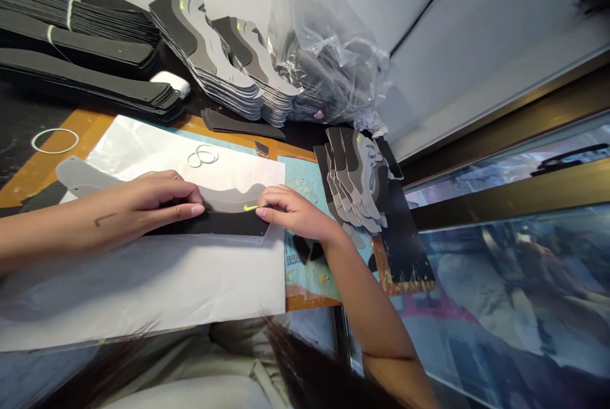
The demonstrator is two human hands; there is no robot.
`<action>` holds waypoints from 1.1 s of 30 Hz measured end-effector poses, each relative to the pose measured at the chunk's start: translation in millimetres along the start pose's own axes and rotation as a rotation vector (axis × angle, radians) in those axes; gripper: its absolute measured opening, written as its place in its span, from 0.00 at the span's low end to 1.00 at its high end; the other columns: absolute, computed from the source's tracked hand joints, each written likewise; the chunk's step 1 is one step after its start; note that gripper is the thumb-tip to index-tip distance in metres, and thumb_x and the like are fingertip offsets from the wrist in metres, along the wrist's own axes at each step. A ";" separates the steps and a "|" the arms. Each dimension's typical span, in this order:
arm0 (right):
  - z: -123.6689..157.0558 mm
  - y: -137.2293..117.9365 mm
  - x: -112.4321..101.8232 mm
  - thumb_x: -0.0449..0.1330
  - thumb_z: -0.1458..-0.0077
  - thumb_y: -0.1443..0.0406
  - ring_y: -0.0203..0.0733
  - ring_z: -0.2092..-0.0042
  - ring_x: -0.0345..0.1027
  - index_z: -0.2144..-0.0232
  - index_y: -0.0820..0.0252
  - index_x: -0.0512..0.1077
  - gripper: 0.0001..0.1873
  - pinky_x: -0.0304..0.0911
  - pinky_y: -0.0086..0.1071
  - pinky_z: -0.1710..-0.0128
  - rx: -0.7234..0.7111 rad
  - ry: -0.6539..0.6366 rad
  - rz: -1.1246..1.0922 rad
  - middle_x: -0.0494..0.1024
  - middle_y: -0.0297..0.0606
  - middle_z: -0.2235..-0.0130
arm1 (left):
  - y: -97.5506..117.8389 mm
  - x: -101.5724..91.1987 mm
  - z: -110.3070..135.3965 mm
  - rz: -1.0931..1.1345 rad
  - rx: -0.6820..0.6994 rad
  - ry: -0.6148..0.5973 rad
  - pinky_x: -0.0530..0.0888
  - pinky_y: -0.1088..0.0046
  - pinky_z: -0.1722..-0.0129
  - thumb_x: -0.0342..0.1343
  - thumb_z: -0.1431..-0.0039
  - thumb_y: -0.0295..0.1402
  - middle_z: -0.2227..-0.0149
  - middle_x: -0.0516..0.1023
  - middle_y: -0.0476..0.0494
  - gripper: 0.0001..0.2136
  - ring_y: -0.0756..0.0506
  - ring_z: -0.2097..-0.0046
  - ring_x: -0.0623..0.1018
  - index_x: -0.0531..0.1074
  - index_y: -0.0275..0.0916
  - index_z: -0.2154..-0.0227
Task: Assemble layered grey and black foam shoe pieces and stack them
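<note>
A layered shoe upper panel (226,198) lies on a sheet of white paper (214,275). It has grey wavy layers, a black strip (219,223) along its near side and a small neon-yellow swoosh at its right end. My left hand (159,199) has thumb and forefinger pinched on the seam between the grey layer and the black strip, near the middle. At the right end, beside the swoosh, my right hand (293,211) pinches the panel's edge with curled fingers. My left forearm and hand cover part of the panel's left half.
Stacked grey-and-black panels (214,66) stand behind the paper, beside a clear plastic bag (328,47). Bundled black strips (81,79) fill the back left. More panels (355,180) are fanned out at right. Rubber bands (204,155) lie on the paper. A glass-panelled frame (515,212) borders the right.
</note>
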State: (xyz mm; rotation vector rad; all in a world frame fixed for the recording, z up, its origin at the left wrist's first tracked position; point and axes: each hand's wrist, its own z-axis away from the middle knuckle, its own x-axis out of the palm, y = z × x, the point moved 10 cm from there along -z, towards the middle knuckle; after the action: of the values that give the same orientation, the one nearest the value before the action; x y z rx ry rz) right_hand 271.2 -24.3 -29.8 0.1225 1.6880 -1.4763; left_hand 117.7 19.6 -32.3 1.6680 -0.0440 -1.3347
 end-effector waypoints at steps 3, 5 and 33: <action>2.3 -1.1 1.5 0.56 0.35 0.60 0.41 0.56 0.64 0.72 0.57 0.66 0.13 0.57 0.35 0.49 -0.015 -0.014 0.065 0.71 0.35 0.64 | -2.0 8.0 -2.4 -0.017 -0.013 -0.020 0.70 0.71 0.64 0.49 0.37 0.52 0.67 0.76 0.44 0.20 0.43 0.65 0.73 0.77 0.43 0.67; 4.1 -1.9 2.4 0.57 0.36 0.60 0.41 0.55 0.64 0.72 0.57 0.67 0.13 0.57 0.36 0.48 -0.023 -0.022 0.094 0.72 0.36 0.62 | -7.8 9.2 -3.8 -0.008 -0.053 -0.010 0.70 0.70 0.65 0.50 0.39 0.54 0.66 0.77 0.45 0.20 0.43 0.65 0.74 0.77 0.43 0.66; 6.8 -5.2 5.5 0.60 0.37 0.59 0.43 0.55 0.64 0.70 0.59 0.69 0.12 0.58 0.36 0.51 -0.104 -0.048 0.215 0.71 0.38 0.59 | -26.9 10.8 -3.5 0.040 -0.134 0.009 0.70 0.69 0.64 0.55 0.47 0.60 0.66 0.78 0.45 0.24 0.43 0.64 0.74 0.78 0.44 0.67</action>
State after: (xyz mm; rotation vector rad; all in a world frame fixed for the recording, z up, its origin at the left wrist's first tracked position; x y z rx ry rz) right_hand 268.4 -34.0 -28.8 0.2042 1.6540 -1.2218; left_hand 111.2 30.3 -58.6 1.5523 0.0167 -1.2727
